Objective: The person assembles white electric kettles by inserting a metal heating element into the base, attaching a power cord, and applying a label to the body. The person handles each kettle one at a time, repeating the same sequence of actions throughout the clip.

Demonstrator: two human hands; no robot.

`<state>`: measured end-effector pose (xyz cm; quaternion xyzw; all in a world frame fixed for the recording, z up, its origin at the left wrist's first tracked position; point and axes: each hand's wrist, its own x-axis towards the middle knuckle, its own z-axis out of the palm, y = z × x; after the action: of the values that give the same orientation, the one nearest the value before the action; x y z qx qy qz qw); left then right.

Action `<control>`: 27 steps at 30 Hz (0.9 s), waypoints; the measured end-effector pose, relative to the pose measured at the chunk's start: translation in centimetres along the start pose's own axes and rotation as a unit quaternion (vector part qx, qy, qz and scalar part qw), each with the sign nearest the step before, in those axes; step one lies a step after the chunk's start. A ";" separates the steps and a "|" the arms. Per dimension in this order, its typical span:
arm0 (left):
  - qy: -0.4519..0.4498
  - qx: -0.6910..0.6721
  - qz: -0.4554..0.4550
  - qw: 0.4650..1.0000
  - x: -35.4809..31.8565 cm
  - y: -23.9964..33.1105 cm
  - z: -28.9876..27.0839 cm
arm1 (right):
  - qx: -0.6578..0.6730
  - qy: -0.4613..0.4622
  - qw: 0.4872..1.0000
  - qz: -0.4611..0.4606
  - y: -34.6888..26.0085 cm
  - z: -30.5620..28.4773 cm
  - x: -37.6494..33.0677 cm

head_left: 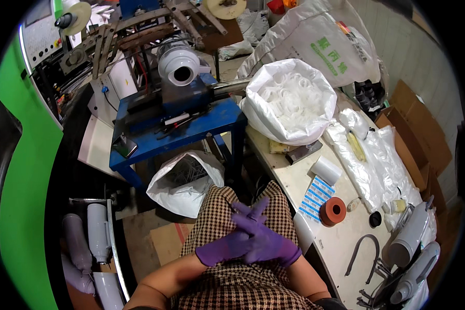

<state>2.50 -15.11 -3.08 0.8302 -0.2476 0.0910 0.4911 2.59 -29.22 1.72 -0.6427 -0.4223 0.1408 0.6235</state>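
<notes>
Both hands wear purple gloves and meet over my lap, with nothing visible in them. My left hand (226, 249) comes in from the left, and its fingers cross those of my right hand (267, 244). The fingers look stretched out and interlaced, pointing up and away from me; parts of them are hidden where the hands overlap. Brown checked cloth (227, 284) covers my legs beneath the hands. Just beyond my knees, a white sack (163, 183) holds thin dark pieces. To the right lie an orange-brown tape roll (332, 211) and a blue-and-white label sheet (316, 199).
A blue metal stand (165, 142) carries a grey cylindrical housing (178, 62) and hand tools. On the right-hand white table (341, 243) are a sack (253, 116) of clear plastic rings, a white roll (326, 170) and grey bottle-shaped housings (405, 243). More grey housings (97, 227) sit at lower left.
</notes>
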 end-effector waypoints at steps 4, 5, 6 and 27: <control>0.063 -0.110 -0.111 0.986 -2.0 -0.9 -4.3 | -0.030 0.020 0.999 -0.016 0.7 -0.9 1.6; 0.079 -0.211 -0.149 0.963 -1.3 -0.3 -5.9 | -0.035 0.004 0.999 -0.018 0.0 -1.1 1.9; 0.058 -0.236 -0.082 0.967 -0.7 -0.5 -6.5 | 0.037 -0.032 0.999 -0.020 0.8 -0.1 2.3; -0.010 -0.435 -0.054 0.899 -5.1 -0.4 -2.7 | 0.017 0.017 1.000 -0.010 2.8 3.9 3.0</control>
<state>-1.47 -10.97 -4.07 0.5470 -0.2218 -0.0606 0.8050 2.71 -24.03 -0.55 -0.6300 -0.4154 0.1314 0.6428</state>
